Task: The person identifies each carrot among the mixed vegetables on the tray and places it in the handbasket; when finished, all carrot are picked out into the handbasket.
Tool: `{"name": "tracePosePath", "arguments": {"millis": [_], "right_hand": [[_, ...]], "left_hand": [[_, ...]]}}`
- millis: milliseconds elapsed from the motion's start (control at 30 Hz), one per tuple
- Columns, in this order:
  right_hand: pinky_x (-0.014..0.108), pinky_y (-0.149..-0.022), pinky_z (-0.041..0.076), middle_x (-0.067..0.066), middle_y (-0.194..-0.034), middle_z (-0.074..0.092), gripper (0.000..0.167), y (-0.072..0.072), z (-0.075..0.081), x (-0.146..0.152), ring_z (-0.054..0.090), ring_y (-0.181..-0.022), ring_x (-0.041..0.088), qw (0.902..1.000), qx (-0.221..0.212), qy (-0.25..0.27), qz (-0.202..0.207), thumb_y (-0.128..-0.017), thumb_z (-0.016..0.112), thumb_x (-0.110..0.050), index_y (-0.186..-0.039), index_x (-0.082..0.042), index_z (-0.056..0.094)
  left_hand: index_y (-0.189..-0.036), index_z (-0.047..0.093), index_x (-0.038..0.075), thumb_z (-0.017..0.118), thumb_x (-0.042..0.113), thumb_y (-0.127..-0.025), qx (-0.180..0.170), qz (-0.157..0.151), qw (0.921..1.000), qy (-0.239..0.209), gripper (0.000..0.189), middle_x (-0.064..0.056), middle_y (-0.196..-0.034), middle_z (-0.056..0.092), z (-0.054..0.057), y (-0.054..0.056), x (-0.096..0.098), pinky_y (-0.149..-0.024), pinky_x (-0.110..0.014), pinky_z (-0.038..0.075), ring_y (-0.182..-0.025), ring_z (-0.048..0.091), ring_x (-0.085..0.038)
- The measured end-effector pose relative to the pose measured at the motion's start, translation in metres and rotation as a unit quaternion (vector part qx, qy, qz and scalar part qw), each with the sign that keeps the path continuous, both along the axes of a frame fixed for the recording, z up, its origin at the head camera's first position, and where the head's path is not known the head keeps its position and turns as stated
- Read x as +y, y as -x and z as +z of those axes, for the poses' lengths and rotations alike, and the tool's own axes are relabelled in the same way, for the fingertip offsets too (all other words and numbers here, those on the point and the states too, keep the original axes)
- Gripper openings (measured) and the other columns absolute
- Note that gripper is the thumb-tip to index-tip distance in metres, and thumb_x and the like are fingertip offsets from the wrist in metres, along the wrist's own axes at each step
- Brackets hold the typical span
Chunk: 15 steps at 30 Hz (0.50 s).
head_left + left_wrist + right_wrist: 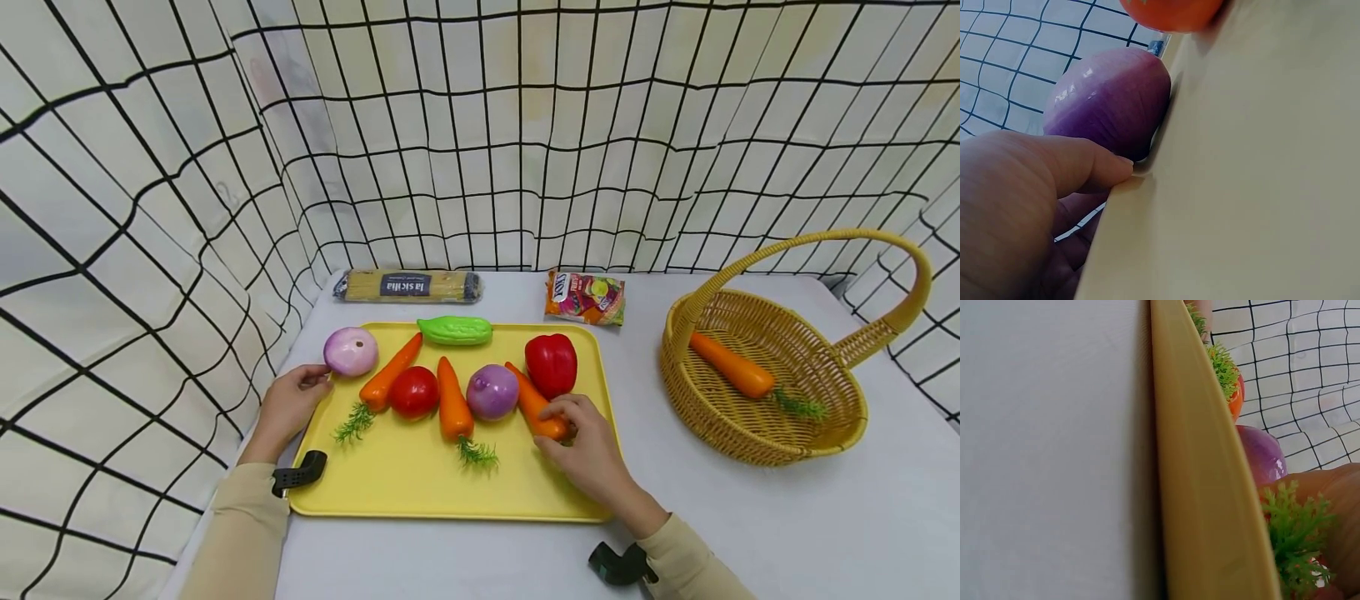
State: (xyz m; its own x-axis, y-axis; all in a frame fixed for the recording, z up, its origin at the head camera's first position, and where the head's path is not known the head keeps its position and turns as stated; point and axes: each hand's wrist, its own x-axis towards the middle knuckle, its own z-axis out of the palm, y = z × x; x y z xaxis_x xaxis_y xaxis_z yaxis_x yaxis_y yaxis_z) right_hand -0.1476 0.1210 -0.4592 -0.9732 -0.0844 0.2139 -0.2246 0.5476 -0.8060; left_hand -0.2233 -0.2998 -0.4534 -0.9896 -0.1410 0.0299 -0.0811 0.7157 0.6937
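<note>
My left hand [294, 406] is at the left edge of the yellow tray [420, 492]. Its thumb lies at the rim in the left wrist view, with the other fingers curled on the outer side. Just past those fingertips, a halved purple onion [351, 352] leans over the tray's back left corner. On the right side of the tray, my right hand [588, 446] holds a carrot [534, 402] by its thick end, fingers on one side and thumb on the other. Green leaves [1294, 534] of that carrot show beneath the hand in the right wrist view.
On the tray lie two other carrots [453, 400], a tomato [414, 392], a whole purple onion [492, 392], a red bell pepper [551, 365] and a green bitter gourd [454, 330]. A pasta pack [360, 286] and snack bag [585, 297] lie behind. A wicker basket [693, 417] holds another carrot [731, 365].
</note>
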Motion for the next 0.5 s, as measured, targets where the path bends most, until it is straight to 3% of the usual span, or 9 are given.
{"name": "tracePosePath", "arguments": {"millis": [233,500], "right_hand": [[0.031,-0.076,0.049,0.002,-0.113,0.057,0.025,-0.0014,0.0026,0.0005,0.054,-0.094,0.019,0.9993,0.016,-0.015,-0.032,-0.075,0.080,-0.004,-0.092,-0.017,0.068],[0.029,-0.076,0.050,0.000,-0.112,0.056,0.022,-0.0023,0.0073,0.0040,0.055,-0.097,0.017,0.9953,0.068,0.038,-0.057,-0.077,0.072,0.000,-0.091,-0.016,0.069]], "left_hand": [[-0.127,0.059,-0.001,0.055,0.024,-0.098,-0.003,0.005,1.0000,0.002,0.039,-0.020,-0.114,0.063,-0.0008,-0.0011,-0.0012,-0.081,-0.033,0.044,-0.101,0.059,-0.029],[-0.127,0.059,-0.001,0.055,0.023,-0.098,-0.001,0.001,1.0000,-0.001,0.039,-0.021,-0.115,0.063,0.0005,-0.0009,-0.0001,-0.083,-0.035,0.044,-0.103,0.059,-0.031]]}}
